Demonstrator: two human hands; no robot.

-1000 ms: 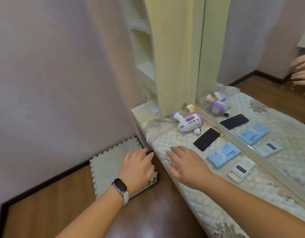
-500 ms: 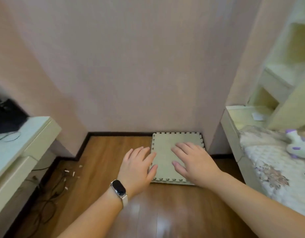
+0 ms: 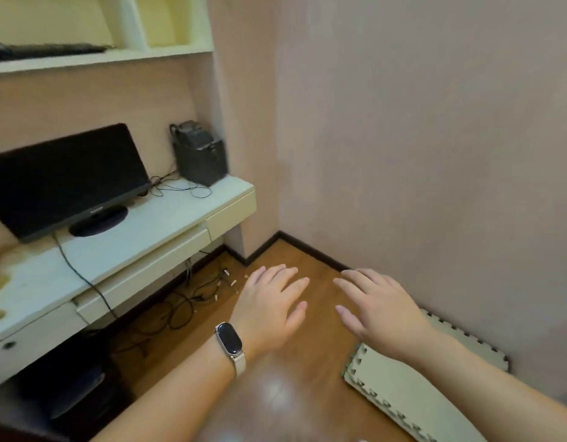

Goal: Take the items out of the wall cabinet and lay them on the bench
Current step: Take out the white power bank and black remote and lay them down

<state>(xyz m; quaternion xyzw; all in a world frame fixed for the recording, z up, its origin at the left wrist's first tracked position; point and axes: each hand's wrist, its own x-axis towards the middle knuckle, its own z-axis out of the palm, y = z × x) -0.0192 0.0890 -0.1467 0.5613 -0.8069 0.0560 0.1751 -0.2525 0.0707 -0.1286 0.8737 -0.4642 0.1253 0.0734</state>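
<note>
Head view: left hand (image 3: 269, 309), right hand (image 3: 379, 309) empty; fingers spread

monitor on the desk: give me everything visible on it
The monitor is a flat black screen, off and dark, with a thin bezel and a small, unreadable logo on its bottom edge. It stands tilted back on a black oval base on the pale desk, left of a dark box-shaped device. A black cable drops from beneath it over the desk's front edge. Its left edge is cut off by the frame. Neither hand touches it.
</note>
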